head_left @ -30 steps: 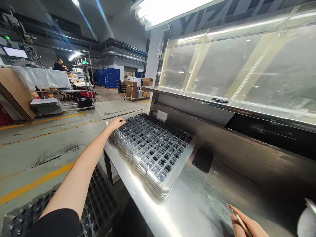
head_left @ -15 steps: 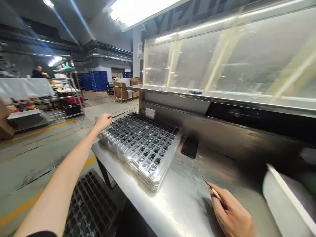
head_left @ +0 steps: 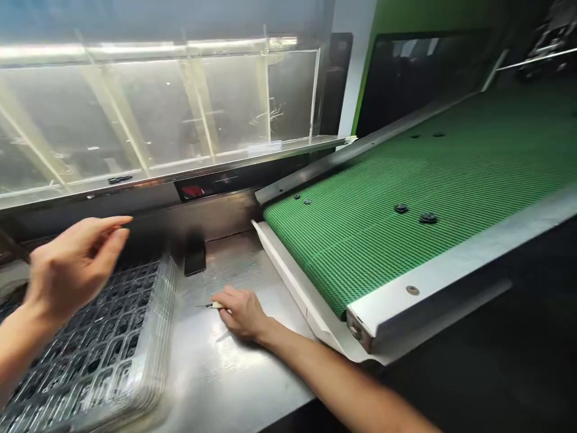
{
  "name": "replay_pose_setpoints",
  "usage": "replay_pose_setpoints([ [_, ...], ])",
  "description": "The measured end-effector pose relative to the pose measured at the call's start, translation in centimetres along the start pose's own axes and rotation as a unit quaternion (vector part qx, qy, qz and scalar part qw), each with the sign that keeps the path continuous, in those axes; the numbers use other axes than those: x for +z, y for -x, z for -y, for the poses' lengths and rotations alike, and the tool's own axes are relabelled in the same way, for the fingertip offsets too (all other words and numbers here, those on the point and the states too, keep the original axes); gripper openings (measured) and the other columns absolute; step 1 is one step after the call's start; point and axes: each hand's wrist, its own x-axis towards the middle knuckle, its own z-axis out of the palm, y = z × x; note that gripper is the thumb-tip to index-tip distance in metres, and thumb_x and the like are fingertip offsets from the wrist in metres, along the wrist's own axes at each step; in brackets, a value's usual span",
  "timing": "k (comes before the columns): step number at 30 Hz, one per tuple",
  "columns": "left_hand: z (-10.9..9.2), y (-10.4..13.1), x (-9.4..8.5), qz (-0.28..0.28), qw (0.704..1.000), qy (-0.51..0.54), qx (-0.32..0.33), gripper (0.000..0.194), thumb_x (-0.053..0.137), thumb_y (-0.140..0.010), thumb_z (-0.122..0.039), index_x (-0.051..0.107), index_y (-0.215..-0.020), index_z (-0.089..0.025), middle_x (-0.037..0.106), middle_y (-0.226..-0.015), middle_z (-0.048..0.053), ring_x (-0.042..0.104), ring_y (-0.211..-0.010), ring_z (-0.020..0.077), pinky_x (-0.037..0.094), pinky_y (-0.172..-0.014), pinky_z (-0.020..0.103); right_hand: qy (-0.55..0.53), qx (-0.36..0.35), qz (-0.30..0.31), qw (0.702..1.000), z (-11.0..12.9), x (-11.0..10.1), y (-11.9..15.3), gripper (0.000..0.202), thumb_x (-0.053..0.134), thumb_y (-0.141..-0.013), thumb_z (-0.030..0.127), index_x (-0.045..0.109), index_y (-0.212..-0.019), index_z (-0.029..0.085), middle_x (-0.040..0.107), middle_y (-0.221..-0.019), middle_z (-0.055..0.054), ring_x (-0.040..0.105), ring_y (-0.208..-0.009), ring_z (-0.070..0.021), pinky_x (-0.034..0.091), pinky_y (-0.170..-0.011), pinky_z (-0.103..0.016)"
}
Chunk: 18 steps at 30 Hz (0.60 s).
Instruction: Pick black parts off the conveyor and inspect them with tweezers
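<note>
My left hand (head_left: 76,264) is raised over the stack of clear plastic trays (head_left: 153,337), whose many pockets hold small black parts. Its thumb and forefinger are curled close to each other, with a small gap between the tips and nothing visible in them. Over the metal table (head_left: 202,373), my right hand (head_left: 241,313) is closed on a small tool (head_left: 215,305) with a pale handle and a thin dark tip pointing left. A black phone-like slab (head_left: 195,255) lies between the trays and the back panel.
A green conveyor belt (head_left: 351,222) on the right carries several small black parts (head_left: 428,218). A white trough (head_left: 288,282) runs under its end. Above the table's back is a metal shelf (head_left: 225,167) with a black item (head_left: 120,179) on it.
The view has swung right, bringing the conveyor into sight. My left hand has moved from the trays' far left edge to above them. My right hand still holds the tool.
</note>
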Motion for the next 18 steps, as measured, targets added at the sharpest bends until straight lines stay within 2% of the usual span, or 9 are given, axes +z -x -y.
replay_pose_setpoints([
  [2,-6.3,-2.7,4.2,-0.008,0.994,0.044,0.099,0.029,0.054,-0.102,-0.056,0.07,-0.126,-0.051,0.075,-0.104,-0.008,0.071,-0.083,0.0205,0.055,-0.08,0.034,0.019,-0.001,0.029,0.999,0.3,-0.3,0.0,0.026,0.071,-0.098,0.024,0.075,-0.123,0.031,0.07,-0.102,0.003,0.065,-0.081,-0.0186,0.041,-0.065,-0.028],
  [5,-13.1,-6.5,11.0,0.039,0.978,0.098,0.18,0.032,0.052,-0.106,-0.052,0.072,-0.126,-0.035,0.076,-0.107,0.0,0.073,-0.091,0.0236,0.054,-0.08,0.032,0.043,0.004,0.074,0.996,0.6,-0.7,-0.3,0.028,0.07,-0.1,0.027,0.073,-0.127,0.033,0.069,-0.104,0.003,0.065,-0.08,-0.0188,0.041,-0.062,-0.03],
  [8,-18.7,-9.6,17.4,0.118,0.964,0.11,0.211,0.032,0.054,-0.11,-0.048,0.07,-0.129,-0.027,0.077,-0.118,0.005,0.073,-0.103,0.0271,0.053,-0.089,0.033,0.06,0.003,0.088,0.994,0.7,-0.8,-0.5,0.028,0.07,-0.099,0.029,0.071,-0.127,0.034,0.068,-0.105,0.004,0.065,-0.077,-0.0193,0.04,-0.058,-0.031],
  [11,-24.1,-11.9,22.5,0.185,0.961,0.082,0.191,0.036,0.051,-0.113,-0.05,0.065,-0.132,-0.023,0.077,-0.12,0.009,0.073,-0.109,0.0304,0.052,-0.092,0.035,0.079,-0.006,0.089,0.993,0.6,-0.5,-0.6,0.021,0.069,-0.098,0.03,0.071,-0.119,0.03,0.068,-0.102,0.003,0.065,-0.073,-0.0189,0.038,-0.054,-0.029],
  [13,-27.2,-12.9,25.1,0.212,0.961,0.046,0.171,0.042,0.047,-0.114,-0.055,0.062,-0.133,-0.021,0.077,-0.121,0.012,0.074,-0.11,0.0333,0.053,-0.092,0.037,0.082,-0.017,0.083,0.993,0.4,0.0,-0.7,0.018,0.068,-0.097,0.031,0.071,-0.114,0.027,0.069,-0.101,0.001,0.065,-0.072,-0.0189,0.039,-0.053,-0.028],
  [15,-29.3,-13.5,27.1,0.233,0.958,0.01,0.169,0.051,0.043,-0.113,-0.061,0.061,-0.132,-0.017,0.077,-0.119,0.017,0.074,-0.109,0.037,0.053,-0.091,0.04,0.076,-0.035,0.074,0.994,0.2,0.4,-0.7,0.018,0.067,-0.096,0.032,0.071,-0.113,0.026,0.07,-0.1,0.0,0.067,-0.071,-0.0201,0.04,-0.052,-0.03],
  [18,-30.7,-13.8,29.2,0.257,0.946,-0.015,0.199,0.051,0.04,-0.114,-0.058,0.06,-0.13,-0.013,0.076,-0.119,0.021,0.074,-0.109,0.041,0.054,-0.093,0.045,0.07,-0.054,0.064,0.994,0.2,0.7,-0.8,0.022,0.066,-0.094,0.032,0.07,-0.115,0.026,0.071,-0.101,0.0,0.067,-0.07,-0.0218,0.041,-0.051,-0.032],
])
